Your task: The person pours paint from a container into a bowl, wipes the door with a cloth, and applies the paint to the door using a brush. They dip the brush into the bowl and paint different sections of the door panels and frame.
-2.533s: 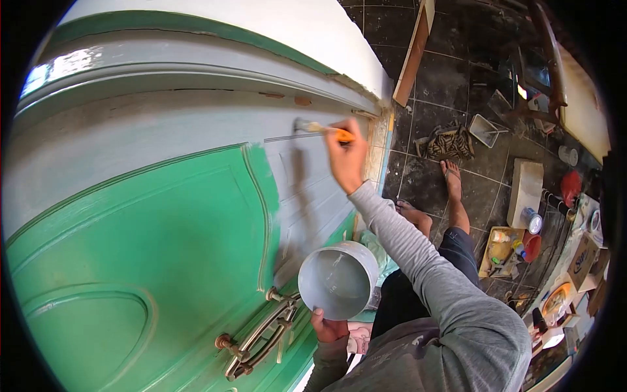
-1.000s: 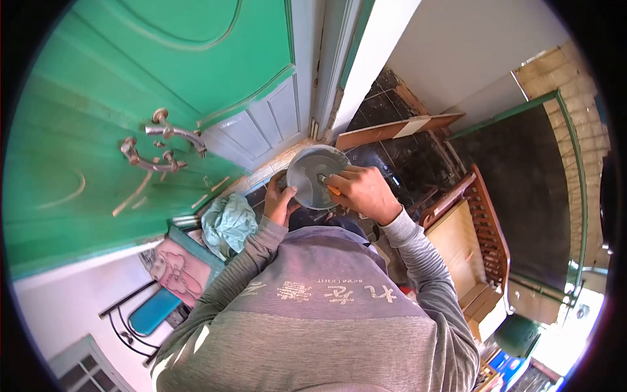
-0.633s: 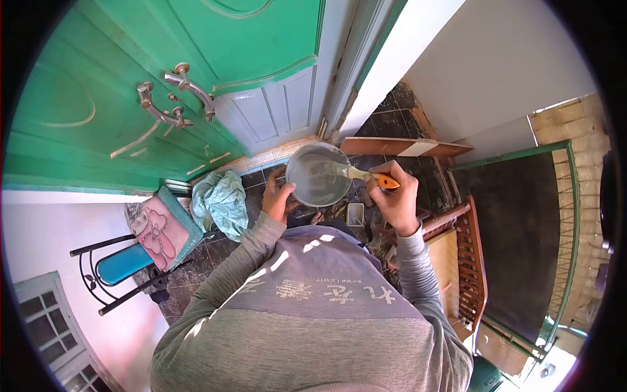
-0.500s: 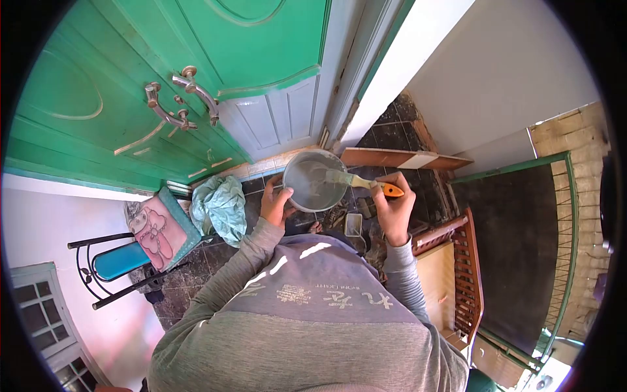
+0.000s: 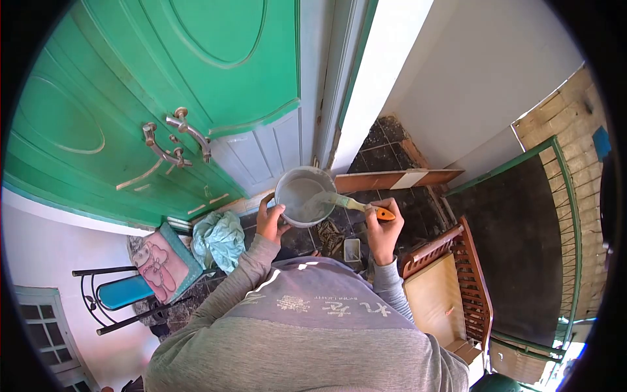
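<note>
My left hand (image 5: pixel 269 222) grips the near rim of a round paint bucket (image 5: pixel 302 196) that holds grey paint. My right hand (image 5: pixel 382 230) is closed on the orange handle of a paintbrush (image 5: pixel 353 204), whose bristles rest inside the bucket against its right rim. Both hands are held out in front of my chest, above the dark tiled floor. The green door (image 5: pixel 150 98) with a grey-painted lower right corner stands to the upper left, beyond the bucket.
A metal double door handle (image 5: pixel 173 138) sticks out of the door. A crumpled pale green cloth (image 5: pixel 219 238) and a chair with a pink cushion (image 5: pixel 157 261) sit at the left. A wooden plank (image 5: pixel 398 179) and a slatted wooden frame (image 5: pixel 457 274) lie at the right.
I turned from brushing the door's upper panel to looking down at the bucket. The brush dipped into the paint, then was drawn back across the rim.
</note>
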Demonstrator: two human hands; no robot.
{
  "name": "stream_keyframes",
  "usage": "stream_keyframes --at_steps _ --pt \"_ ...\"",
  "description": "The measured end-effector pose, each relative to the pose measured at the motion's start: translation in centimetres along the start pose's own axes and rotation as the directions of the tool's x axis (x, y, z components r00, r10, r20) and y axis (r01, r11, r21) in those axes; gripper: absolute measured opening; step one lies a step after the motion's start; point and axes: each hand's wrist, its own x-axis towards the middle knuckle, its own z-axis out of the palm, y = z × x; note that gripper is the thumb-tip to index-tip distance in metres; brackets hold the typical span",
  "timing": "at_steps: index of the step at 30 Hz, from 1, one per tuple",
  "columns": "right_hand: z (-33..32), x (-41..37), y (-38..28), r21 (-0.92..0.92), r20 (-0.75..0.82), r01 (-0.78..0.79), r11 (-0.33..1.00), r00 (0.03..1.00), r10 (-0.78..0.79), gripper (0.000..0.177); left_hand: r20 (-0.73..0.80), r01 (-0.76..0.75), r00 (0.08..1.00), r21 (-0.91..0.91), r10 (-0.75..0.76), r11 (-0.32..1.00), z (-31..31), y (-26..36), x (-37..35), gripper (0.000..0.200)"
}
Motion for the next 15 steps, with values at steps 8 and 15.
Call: stream_keyframes --at_steps 8,15 --pt "0.0 0.9 0.3 0.12 -0.032 -0.003 0.993 0.999 0.007 0.01 -0.007 0.004 1.0 -0.002 -0.004 1.0 0.3 -0.5 0.7 0.062" --pt "0.8 1.6 0.4 0.186 -0.069 -0.002 0.983 0.997 0.015 0.009 -0.053 -0.038 0.998 -0.066 0.035 0.997 1.7 1.4 1.1 0.056"
